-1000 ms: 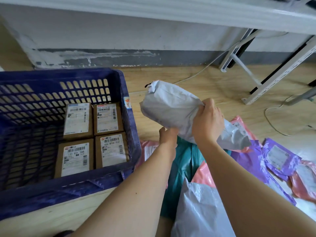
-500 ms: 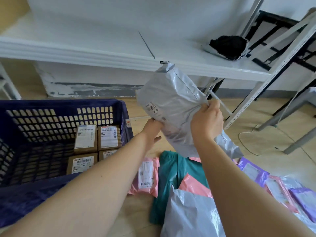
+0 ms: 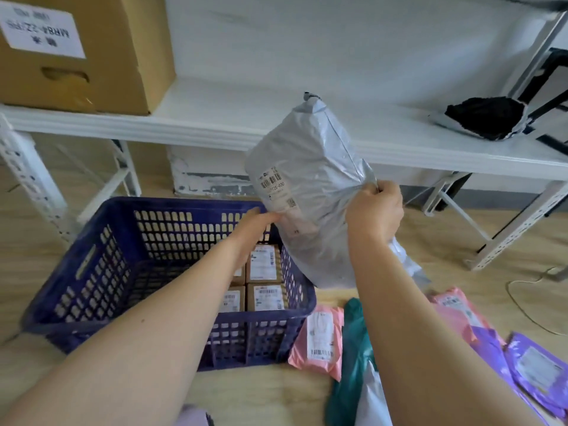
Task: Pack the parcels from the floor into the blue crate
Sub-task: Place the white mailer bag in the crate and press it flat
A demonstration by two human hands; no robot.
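Note:
I hold a large grey poly-mailer parcel (image 3: 310,195) upright in the air, just right of the blue crate (image 3: 101,272). My right hand (image 3: 373,210) grips its right edge, fingers curled round the plastic. My left hand (image 3: 256,221) touches its lower left side above the crate's far right corner; how the fingers lie is hard to see. Several brown boxes with white labels (image 3: 266,298) lie in the right half of the crate. On the floor to the right lie a pink parcel (image 3: 319,339), a teal one (image 3: 353,348), another pink one (image 3: 455,312) and purple ones (image 3: 541,370).
A white metal shelf (image 3: 215,118) runs across above the crate, with a cardboard box (image 3: 83,50) at its left and an opened bag of black fabric (image 3: 482,118) at its right. Shelf legs (image 3: 516,232) and a cable (image 3: 528,309) lie on the wooden floor at the right.
The grey parcel rose from low over the floor parcels and turned upright. It now hangs beside the crate's right wall. My view tilted up, showing the shelf and the cardboard box.

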